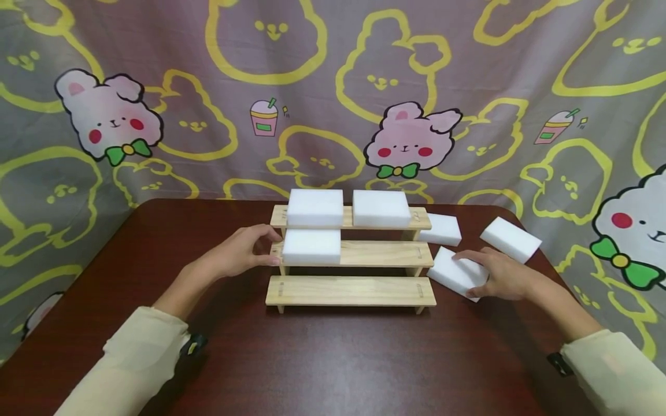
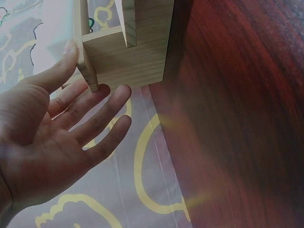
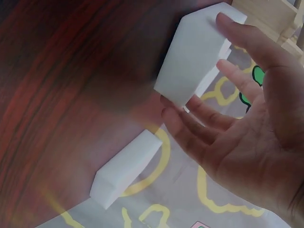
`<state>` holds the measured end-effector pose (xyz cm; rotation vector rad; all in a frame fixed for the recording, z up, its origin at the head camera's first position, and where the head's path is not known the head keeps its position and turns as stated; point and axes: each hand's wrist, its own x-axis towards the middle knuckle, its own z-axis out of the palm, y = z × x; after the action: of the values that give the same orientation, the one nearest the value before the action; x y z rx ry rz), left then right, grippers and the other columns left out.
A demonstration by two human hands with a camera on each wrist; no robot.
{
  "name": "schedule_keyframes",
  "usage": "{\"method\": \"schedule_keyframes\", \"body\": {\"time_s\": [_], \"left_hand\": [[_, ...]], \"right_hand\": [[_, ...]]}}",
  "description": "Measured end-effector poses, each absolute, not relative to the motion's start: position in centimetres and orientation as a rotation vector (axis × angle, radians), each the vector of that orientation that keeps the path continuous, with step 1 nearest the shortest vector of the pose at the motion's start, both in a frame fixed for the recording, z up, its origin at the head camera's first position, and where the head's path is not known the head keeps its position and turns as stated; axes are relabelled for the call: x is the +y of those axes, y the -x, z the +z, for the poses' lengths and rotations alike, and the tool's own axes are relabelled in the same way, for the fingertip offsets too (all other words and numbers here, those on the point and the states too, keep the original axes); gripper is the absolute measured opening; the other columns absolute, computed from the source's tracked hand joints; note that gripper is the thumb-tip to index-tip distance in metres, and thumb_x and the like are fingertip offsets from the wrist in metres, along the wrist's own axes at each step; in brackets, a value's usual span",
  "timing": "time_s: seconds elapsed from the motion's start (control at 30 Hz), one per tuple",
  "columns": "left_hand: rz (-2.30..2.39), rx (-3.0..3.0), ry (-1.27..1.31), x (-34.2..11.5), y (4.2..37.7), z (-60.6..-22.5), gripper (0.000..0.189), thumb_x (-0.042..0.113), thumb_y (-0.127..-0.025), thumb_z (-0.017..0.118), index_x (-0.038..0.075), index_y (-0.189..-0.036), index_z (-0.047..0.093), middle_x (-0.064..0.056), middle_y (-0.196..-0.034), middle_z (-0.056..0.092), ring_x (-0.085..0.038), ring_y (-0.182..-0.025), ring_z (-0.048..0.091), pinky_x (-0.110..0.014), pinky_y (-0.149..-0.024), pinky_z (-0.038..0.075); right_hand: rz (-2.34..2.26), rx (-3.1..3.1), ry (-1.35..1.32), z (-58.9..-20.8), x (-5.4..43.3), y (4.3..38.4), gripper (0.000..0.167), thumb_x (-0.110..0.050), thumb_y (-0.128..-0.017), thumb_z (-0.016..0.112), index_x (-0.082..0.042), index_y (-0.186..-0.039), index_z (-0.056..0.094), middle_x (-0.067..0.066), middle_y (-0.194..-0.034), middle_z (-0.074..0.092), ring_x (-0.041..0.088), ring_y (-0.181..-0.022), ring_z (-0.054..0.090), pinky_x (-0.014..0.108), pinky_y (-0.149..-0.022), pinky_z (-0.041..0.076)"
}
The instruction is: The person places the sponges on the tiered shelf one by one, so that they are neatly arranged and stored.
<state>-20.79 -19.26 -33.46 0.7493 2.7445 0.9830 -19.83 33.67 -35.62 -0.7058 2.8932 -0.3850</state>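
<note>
A three-tier wooden display stand (image 1: 354, 290) stands on the table. My left hand (image 1: 244, 252) holds the left end of its middle shelf, thumb on the board and fingers behind it; in the left wrist view the other fingers of the hand (image 2: 71, 123) spread out past the board. On the right, my right hand (image 1: 502, 274) grips a white foam block (image 1: 455, 273) lying beside the stand. The right wrist view has the thumb of the hand (image 3: 256, 128) on one side of this block (image 3: 190, 57) and fingers at its other side.
Two white foam blocks, left (image 1: 315, 207) and right (image 1: 381, 208), sit on the top shelf. Another block (image 1: 312, 245) lies at the middle shelf's left. Two more, one behind the stand's right end (image 1: 441, 229) and one farther right (image 1: 511, 239), lie on the dark table (image 1: 333, 358). A patterned curtain (image 1: 322, 104) hangs behind.
</note>
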Motion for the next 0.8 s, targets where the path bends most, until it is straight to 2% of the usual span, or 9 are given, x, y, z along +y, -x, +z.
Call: {"method": "schedule_keyframes", "body": {"time_s": [0.27, 0.43, 0.57, 0.8], "left_hand": [[0.993, 2.739, -0.76, -19.3, 20.9, -33.6, 0.04, 0.01, -0.091, 0.081, -0.007, -0.121, 0.063, -0.019, -0.115, 0.067, -0.035, -0.099, 0.066, -0.051, -0.085, 0.055], [0.982, 2.745, -0.757, -19.4, 20.9, -33.6, 0.041, 0.011, -0.09, 0.082, -0.007, -0.121, 0.063, -0.019, -0.116, 0.067, -0.031, -0.098, 0.066, -0.046, -0.083, 0.055], [0.988, 2.741, -0.76, -19.4, 21.0, -33.6, 0.041, 0.011, -0.09, 0.082, -0.007, -0.121, 0.063, -0.019, -0.115, 0.067, -0.031, -0.097, 0.066, -0.043, -0.083, 0.055], [0.996, 2.741, -0.762, -19.3, 21.0, -33.6, 0.04, 0.01, -0.09, 0.082, -0.007, -0.12, 0.063, -0.018, -0.114, 0.068, -0.034, -0.098, 0.066, -0.047, -0.084, 0.055]], "right_hand": [[-0.441, 2.91, 0.689, -34.5, 34.1, 20.0, 0.063, -0.021, -0.071, 0.093, -0.003, -0.123, 0.062, 0.008, -0.098, 0.066, 0.019, -0.083, 0.056, 0.034, -0.07, 0.045], [-0.471, 2.951, 0.665, -33.6, 34.3, 19.9, 0.06, -0.018, -0.072, 0.094, 0.001, -0.12, 0.063, 0.01, -0.098, 0.067, 0.017, -0.077, 0.055, 0.032, -0.066, 0.046], [-0.482, 2.995, 0.697, -33.3, 34.7, 19.8, 0.058, -0.017, -0.072, 0.094, -0.002, -0.119, 0.064, 0.007, -0.098, 0.068, 0.014, -0.073, 0.055, 0.031, -0.065, 0.046], [-0.501, 3.06, 0.732, -32.7, 35.3, 19.6, 0.055, -0.014, -0.071, 0.093, -0.006, -0.118, 0.066, 0.01, -0.106, 0.066, 0.018, -0.079, 0.061, 0.033, -0.067, 0.049]]}}
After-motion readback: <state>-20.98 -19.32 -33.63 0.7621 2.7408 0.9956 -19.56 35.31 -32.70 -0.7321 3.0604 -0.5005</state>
